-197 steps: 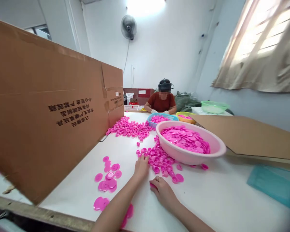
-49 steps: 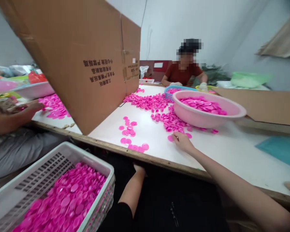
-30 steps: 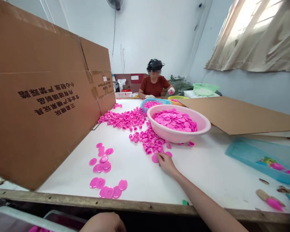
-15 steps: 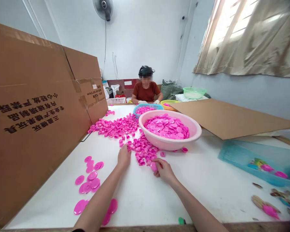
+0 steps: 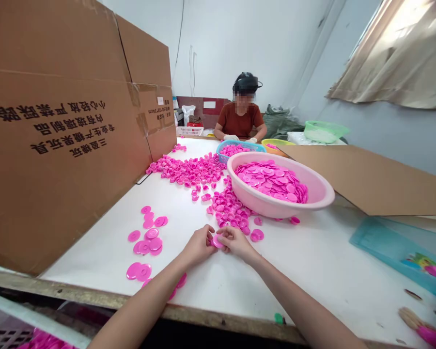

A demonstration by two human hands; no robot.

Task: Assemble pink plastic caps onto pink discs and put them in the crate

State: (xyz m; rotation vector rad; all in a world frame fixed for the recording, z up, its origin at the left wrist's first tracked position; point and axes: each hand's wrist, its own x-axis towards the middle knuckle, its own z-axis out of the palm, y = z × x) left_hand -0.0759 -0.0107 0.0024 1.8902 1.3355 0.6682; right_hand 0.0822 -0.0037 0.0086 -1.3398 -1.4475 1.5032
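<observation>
My right hand (image 5: 236,241) pinches a round pink plastic disc (image 5: 217,241) between thumb and fingers, just above the white table. Close against it, my left hand (image 5: 199,246) is closed at the fingertips on a small pink piece, mostly hidden, that looks like one of the pink cups. A heap of these small pink plastic cups (image 5: 229,206) lies just beyond both hands. Loose pink discs (image 5: 152,245) are scattered to the left of my left forearm. Beyond my right hand stands a pale pink basin (image 5: 279,211) full of such discs.
A tall cardboard box (image 5: 76,194) walls off the left side. On the right are a cardboard sheet (image 5: 370,179) and a blue translucent tray (image 5: 378,242). Across the table, a person in gloves sits behind a blue basket (image 5: 223,157). A white crate (image 5: 22,320) stands below the front edge.
My left hand has come back from the cups towards me and to the right. The right hand, holding the disc, has moved left to meet it. My view has tilted down and turned left.
</observation>
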